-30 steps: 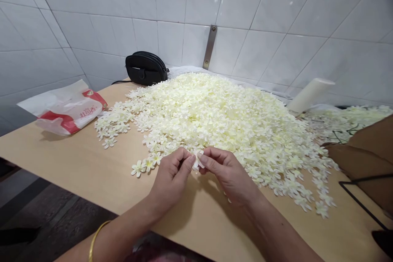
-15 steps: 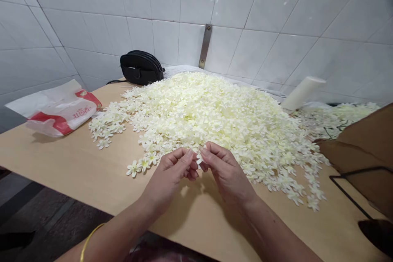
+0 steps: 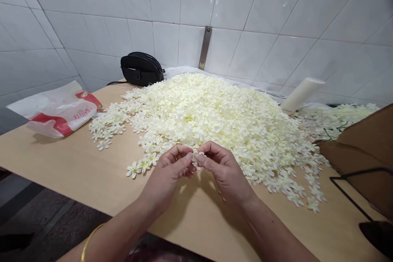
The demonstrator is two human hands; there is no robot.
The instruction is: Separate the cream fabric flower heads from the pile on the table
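Between my fingertips, just above the front of the table, is a small white artificial flower. My left hand pinches its left side with thumb and forefinger. From the other side my right hand pinches it too, and the fingers cover much of it. Right behind my hands rises a large heap of cream-white artificial flowers. A few single flowers lie on the wood-coloured table to the left of my left hand.
A white and red plastic bag lies at the left, and a black pouch stands against the tiled wall. At the right are a white roll, a brown cardboard piece and a black metal frame.
My fingertips have drawn slightly closer together around the flower, and the flower has turned so less of its face shows. The heap and other things stay put.
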